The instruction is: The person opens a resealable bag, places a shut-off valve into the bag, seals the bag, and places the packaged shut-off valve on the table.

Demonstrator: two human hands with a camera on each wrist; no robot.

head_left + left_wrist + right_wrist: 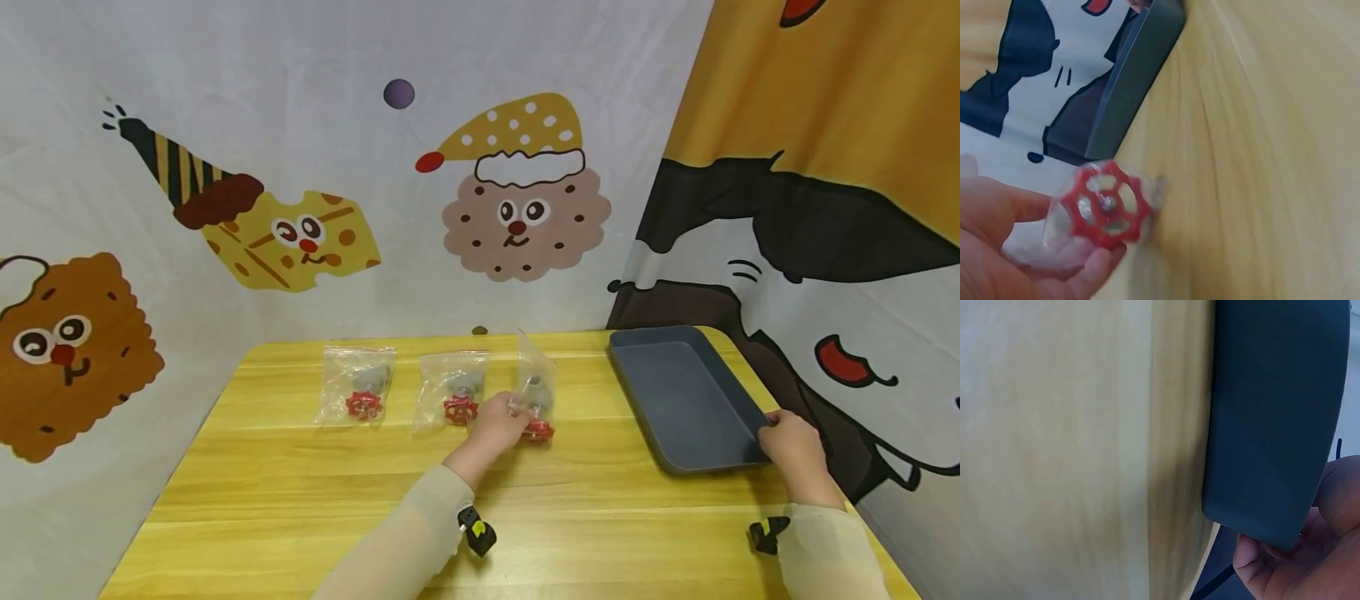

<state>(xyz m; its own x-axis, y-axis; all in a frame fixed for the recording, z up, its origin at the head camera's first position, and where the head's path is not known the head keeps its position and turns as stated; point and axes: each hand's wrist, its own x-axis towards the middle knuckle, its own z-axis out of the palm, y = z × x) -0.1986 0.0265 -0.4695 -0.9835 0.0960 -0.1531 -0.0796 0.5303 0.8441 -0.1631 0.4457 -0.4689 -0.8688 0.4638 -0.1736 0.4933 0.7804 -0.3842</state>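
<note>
My left hand (498,423) pinches a clear zip bag holding a valve (538,402) with a grey body and a red handwheel. In the left wrist view the red wheel (1110,206) shows through the plastic, between thumb and fingers; whether it touches the table cannot be told. Two similar bagged valves lie to its left: the middle one (461,408), close to my left hand, and the far-left one (364,404). At the table's right side, my right hand (797,446) grips the near right corner of a dark grey rectangular tray (686,400), whose outer wall (1272,425) fills much of the right wrist view.
All of this is on a wood-grain table (315,508). A cartoon-printed curtain (420,275) hangs behind it and along the right side. In the right wrist view, the table's edge (1205,562) passes close to the tray's corner.
</note>
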